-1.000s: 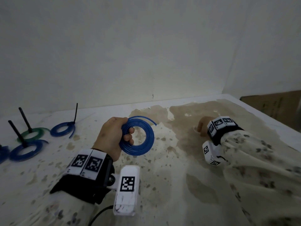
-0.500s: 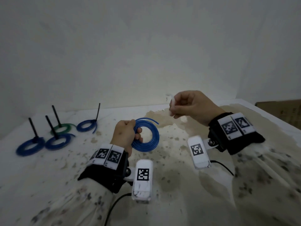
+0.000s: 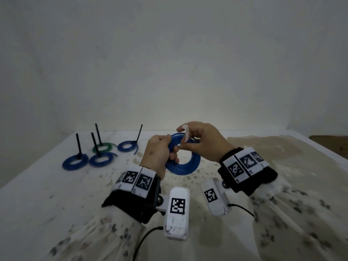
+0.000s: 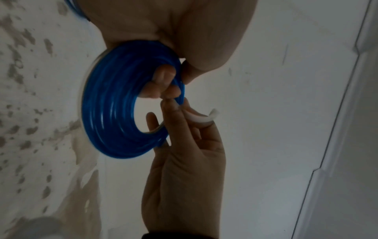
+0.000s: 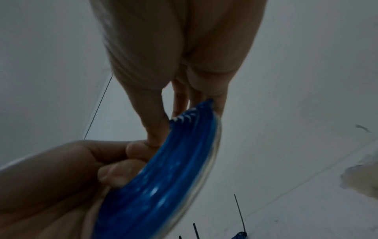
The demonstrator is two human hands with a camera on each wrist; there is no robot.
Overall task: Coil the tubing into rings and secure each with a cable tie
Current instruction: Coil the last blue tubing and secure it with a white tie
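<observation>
White stained table (image 3: 47, 194) before a pale wall, with both hands meeting at a blue coil in the middle of the frame.

At the left of the head view four tied rings lie flat on the table: three blue rings (image 3: 75, 162) and one green ring (image 3: 102, 147), each with a black cable tie (image 3: 78, 146) standing up. Right of them, the left hand (image 3: 157, 157) grips the blue tubing coil (image 3: 183, 166) with curled fingers around its left side and holds it above the table. Just right, touching the upper edge of the coil, the right hand (image 3: 203, 144) pinches a white cable tie (image 3: 185, 133) between thumb and forefinger; the tie bends over the coil.
</observation>
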